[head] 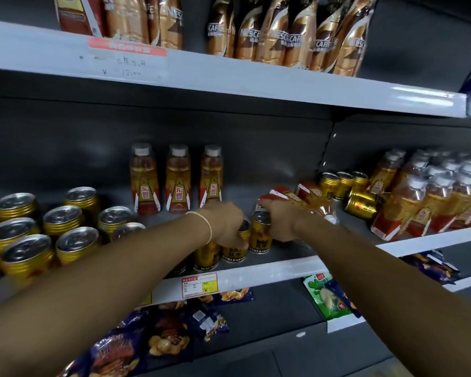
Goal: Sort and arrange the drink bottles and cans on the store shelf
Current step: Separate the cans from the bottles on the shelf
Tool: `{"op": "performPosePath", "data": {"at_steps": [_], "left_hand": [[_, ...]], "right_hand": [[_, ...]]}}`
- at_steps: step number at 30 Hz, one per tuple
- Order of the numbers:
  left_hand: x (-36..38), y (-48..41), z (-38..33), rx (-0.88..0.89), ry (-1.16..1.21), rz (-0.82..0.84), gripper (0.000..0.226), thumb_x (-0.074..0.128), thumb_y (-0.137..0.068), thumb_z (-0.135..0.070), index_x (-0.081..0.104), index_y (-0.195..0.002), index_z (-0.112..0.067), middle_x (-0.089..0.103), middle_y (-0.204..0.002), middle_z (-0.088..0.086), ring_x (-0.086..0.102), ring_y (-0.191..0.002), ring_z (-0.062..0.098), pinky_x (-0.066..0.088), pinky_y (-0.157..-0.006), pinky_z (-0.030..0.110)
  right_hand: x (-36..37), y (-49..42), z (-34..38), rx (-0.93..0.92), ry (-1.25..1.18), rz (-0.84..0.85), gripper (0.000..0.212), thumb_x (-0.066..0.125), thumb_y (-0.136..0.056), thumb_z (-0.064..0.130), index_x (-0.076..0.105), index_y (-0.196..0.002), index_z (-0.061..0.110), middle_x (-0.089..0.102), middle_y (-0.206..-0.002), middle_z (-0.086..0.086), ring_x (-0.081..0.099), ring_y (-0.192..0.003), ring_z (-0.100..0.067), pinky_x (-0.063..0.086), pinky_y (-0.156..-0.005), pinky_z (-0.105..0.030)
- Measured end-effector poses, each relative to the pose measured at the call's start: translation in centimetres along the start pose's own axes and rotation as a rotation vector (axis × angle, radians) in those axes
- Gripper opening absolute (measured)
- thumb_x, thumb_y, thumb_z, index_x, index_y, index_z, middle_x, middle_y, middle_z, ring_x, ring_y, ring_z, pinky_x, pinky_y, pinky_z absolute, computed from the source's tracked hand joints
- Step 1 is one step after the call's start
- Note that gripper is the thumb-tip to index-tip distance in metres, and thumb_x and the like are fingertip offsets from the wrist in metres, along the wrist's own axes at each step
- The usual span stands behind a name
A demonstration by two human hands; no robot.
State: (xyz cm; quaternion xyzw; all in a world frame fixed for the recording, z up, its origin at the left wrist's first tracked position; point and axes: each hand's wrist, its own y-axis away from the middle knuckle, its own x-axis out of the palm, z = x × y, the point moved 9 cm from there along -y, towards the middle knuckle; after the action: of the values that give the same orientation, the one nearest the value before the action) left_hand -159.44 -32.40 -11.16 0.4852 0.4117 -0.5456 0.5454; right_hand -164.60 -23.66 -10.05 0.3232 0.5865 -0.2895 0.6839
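Cans [260, 232] half sorted near shelf [256, 270] front edge, each gripped by left hand [223, 221], right hand [279, 219]; toppled bottles [307, 197] remaining.

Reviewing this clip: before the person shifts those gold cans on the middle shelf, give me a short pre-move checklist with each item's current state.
1. Left hand gripping a gold can: ok, fingers wrap its top.
2. Right hand gripping the neighbouring can: ok, closed round its upper part.
3. Three upright bottles behind stand clear of the hands: ok.
4. Fallen bottles beside the right hand: not ok, lying tilted, touching the wrist area.
5. Tipped can further right: not ok, on its side.
6. Shelf edge free space in front of the cans: cannot tell, arms hide it.
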Motion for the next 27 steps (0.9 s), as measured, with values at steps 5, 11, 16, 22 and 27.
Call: {"op": "performPosePath", "data": {"at_steps": [5,11,16,22,27], "left_hand": [[0.4,-0.2,0.3,-0.084,0.111,-0.005,0.041,0.066,-0.077,-0.061,0.055,-0.091,-0.024,0.063,-0.088,0.000,0.060,-0.078,0.019,0.044,-0.060,0.028],[-0.9,0.3,0.5,-0.181,0.137,-0.071,0.046,0.076,-0.065,-0.059,0.063,-0.089,-0.022,0.064,-0.083,-0.002,0.061,-0.078,0.020,0.054,-0.071,0.034],[-5.8,0.6,-0.6,-0.210,0.097,-0.202,0.044,0.078,-0.063,-0.049,0.060,-0.090,-0.019,0.063,-0.085,0.001,0.059,-0.077,0.022,0.053,-0.066,0.033],[-13.4,-1.7,-5.4,-0.181,0.237,-0.342,0.032,0.064,-0.064,-0.019,0.058,-0.094,-0.011,0.057,-0.082,0.005,0.057,-0.075,0.024,0.052,-0.059,0.032],[-16.3,-5.6,-14.1,-0.083,0.279,-0.395,0.028,0.064,-0.067,-0.021,0.058,-0.092,-0.009,0.054,-0.083,0.008,0.058,-0.080,0.031,0.050,-0.065,0.032]], "right_hand": [[0.2,-0.1,-0.3,-0.090,-0.061,-0.002,0.054,0.071,-0.086,0.031,0.049,-0.135,0.025,0.060,-0.126,-0.003,0.055,-0.103,-0.020,0.044,-0.085,-0.030],[1.2,0.1,-1.4,-0.082,-0.164,-0.053,0.074,0.071,-0.085,0.037,0.036,-0.149,0.024,0.046,-0.140,-0.005,0.050,-0.123,-0.027,0.044,-0.102,-0.039],[-2.0,1.8,-3.7,-0.102,-0.341,-0.178,0.074,0.075,-0.082,0.032,0.039,-0.146,0.021,0.039,-0.136,-0.004,0.051,-0.120,-0.026,0.045,-0.103,-0.032],[-8.5,6.4,-9.8,-0.095,-0.273,-0.348,0.073,0.074,-0.082,0.025,0.038,-0.145,0.012,0.039,-0.137,-0.013,0.046,-0.127,-0.029,0.036,-0.105,-0.027],[-10.4,12.6,-18.5,0.016,-0.253,-0.405,0.077,0.071,-0.087,0.026,0.029,-0.151,0.016,0.033,-0.148,-0.013,0.042,-0.133,-0.031,0.037,-0.107,-0.029]]}}
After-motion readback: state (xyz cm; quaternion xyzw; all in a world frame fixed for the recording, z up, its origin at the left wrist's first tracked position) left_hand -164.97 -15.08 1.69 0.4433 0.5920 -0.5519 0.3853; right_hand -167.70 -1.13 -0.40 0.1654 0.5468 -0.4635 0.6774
